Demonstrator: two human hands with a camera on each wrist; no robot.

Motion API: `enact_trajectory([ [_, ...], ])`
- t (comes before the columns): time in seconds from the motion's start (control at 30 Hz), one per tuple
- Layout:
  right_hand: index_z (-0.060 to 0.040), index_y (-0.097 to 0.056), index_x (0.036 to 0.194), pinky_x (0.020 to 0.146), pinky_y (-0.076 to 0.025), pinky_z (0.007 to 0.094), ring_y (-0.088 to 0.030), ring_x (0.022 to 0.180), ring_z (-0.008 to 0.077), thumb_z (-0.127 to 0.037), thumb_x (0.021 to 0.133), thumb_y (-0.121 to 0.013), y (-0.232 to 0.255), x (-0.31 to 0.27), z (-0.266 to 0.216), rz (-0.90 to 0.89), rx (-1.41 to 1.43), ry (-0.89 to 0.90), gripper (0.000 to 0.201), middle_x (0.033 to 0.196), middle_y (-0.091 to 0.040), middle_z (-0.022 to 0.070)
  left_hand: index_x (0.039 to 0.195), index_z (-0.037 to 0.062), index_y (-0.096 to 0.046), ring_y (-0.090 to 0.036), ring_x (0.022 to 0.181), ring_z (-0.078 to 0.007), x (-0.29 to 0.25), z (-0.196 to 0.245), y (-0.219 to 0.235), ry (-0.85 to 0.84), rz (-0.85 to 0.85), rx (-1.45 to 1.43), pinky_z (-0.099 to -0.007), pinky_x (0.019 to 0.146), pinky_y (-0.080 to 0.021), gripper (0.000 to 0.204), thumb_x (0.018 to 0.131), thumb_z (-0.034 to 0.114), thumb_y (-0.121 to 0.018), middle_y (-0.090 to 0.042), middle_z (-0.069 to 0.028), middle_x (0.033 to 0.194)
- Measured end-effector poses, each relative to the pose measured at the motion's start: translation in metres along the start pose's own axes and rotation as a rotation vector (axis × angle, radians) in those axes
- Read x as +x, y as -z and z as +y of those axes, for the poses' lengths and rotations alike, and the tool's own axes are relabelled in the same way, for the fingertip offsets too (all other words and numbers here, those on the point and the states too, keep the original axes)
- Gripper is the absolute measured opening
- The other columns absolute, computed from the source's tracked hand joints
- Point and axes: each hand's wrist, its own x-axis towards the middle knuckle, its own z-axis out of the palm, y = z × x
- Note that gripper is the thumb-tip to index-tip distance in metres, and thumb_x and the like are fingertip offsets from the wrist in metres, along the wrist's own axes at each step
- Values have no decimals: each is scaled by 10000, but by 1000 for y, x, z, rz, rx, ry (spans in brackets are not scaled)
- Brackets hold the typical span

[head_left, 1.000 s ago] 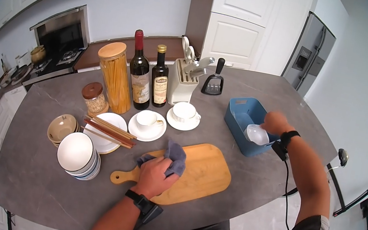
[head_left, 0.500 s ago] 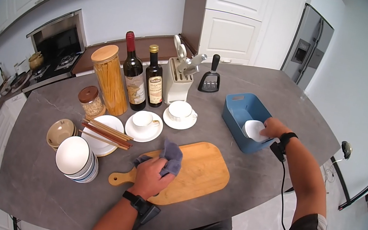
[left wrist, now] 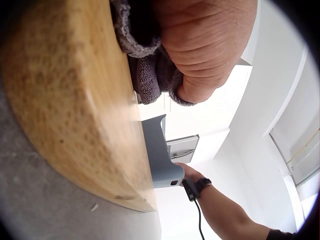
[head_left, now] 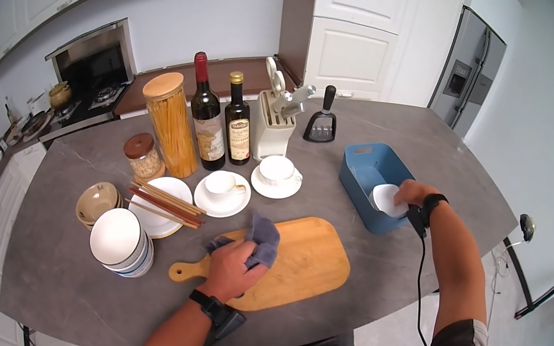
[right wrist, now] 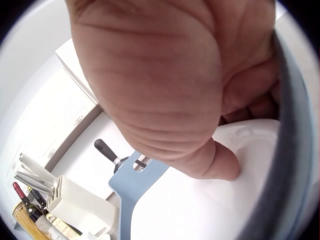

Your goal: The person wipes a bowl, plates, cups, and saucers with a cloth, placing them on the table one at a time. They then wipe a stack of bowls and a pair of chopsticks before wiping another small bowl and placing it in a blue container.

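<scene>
My left hand (head_left: 234, 269) holds a bunched grey cloth (head_left: 264, 242) down on the wooden cutting board (head_left: 305, 263); in the left wrist view the cloth (left wrist: 148, 77) is folded under the fingers. At the right, my right hand (head_left: 417, 196) reaches into the blue basket (head_left: 374, 219) and grips a white bowl (head_left: 385, 199) by its rim. The right wrist view has the thumb of this hand (right wrist: 165, 85) pressed on the inner surface of the white bowl (right wrist: 200, 205), with the other fingers mostly hidden behind it.
Left of the board are stacked bowls (head_left: 115, 238), brown bowls (head_left: 96, 203) and chopsticks on a plate (head_left: 164, 226). Behind stand two cups on saucers, a pasta jar (head_left: 173, 129), two bottles, a knife block (head_left: 273, 130) and a black-handled tool (head_left: 322, 123).
Inside the basket, the white bowl has tilted and shifted a little with my right hand. My left hand stays on the cloth. The head view has moved slightly.
</scene>
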Motion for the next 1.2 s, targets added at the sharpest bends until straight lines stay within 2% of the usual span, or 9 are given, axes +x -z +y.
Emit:
enact_trajectory([
  [0.13, 40, -734, 1281, 879, -537, 397, -713, 977, 302, -310, 825, -779, 1, -4, -5, -28, 64, -65, 577, 1127, -762, 170, 908, 25, -685, -679, 802, -431, 0, 0, 0, 0, -2, 4, -469, 689, -542, 208, 829, 178, -801, -689, -190, 863],
  [0.23, 40, -751, 1242, 774, -537, 410, -704, 903, 285, -334, 797, -784, -2, -1, -2, -24, 136, -70, 582, 1073, -753, 165, 899, 21, -678, -677, 804, -434, 0, 2, 1, -4, -3, 19, -475, 694, -541, 215, 824, 181, -800, -689, -191, 860],
  [0.4, 24, -712, 1330, 884, -534, 402, -696, 1034, 297, -350, 805, -792, -5, 1, 5, -78, 377, -51, 651, 1221, -738, 177, 899, 20, -677, -676, 805, -433, -1, -1, -1, 6, -2, 8, -483, 697, -537, 226, 822, 192, -801, -691, -194, 865],
  [0.53, 18, -693, 1362, 916, -530, 404, -692, 1074, 300, -357, 813, -791, -4, 7, 7, -88, 402, -69, 672, 1261, -733, 174, 906, 21, -683, -676, 803, -432, -1, -2, -1, -12, 4, 18, -481, 695, -537, 226, 822, 193, -803, -692, -195, 867],
  [0.6, 26, -640, 1438, 1054, -511, 393, -684, 1210, 322, -341, 823, -812, -2, 9, 7, -117, 465, -88, 736, 1369, -708, 192, 905, 20, -683, -676, 802, -433, 0, -1, 0, -15, 8, 12, -480, 694, -537, 226, 824, 193, -804, -691, -195, 865],
  [0.8, -2, -644, 1444, 1120, -483, 420, -650, 1275, 332, -299, 783, -849, 0, -2, 1, -152, 673, -79, 753, 1420, -686, 187, 888, 22, -673, -676, 800, -436, 0, 0, -1, -3, 8, 3, -486, 693, -535, 226, 827, 196, -804, -689, -196, 854],
  [1.03, 26, -646, 1427, 1128, -475, 430, -652, 1262, 343, -260, 754, -846, 4, -4, 1, -142, 682, -72, 758, 1400, -694, 193, 877, 21, -665, -671, 796, -445, 0, -3, -2, -10, 8, 8, -492, 690, -533, 229, 831, 197, -803, -685, -203, 851],
  [1.13, 64, -638, 1401, 1074, -517, 426, -685, 1195, 346, -232, 751, -828, 1, 2, 6, -111, 608, -47, 739, 1344, -709, 210, 880, 21, -665, -672, 803, -447, -1, -3, -2, -6, 8, 15, -492, 694, -534, 229, 833, 198, -802, -683, -207, 855],
  [1.2, 80, -681, 1313, 859, -605, 459, -737, 1018, 342, -225, 793, -776, -4, 14, 14, -43, 639, 21, 610, 1177, -754, 202, 884, 21, -667, -673, 814, -446, 0, -2, -2, 2, 10, 7, -489, 700, -537, 226, 835, 198, -798, -685, -208, 858],
])
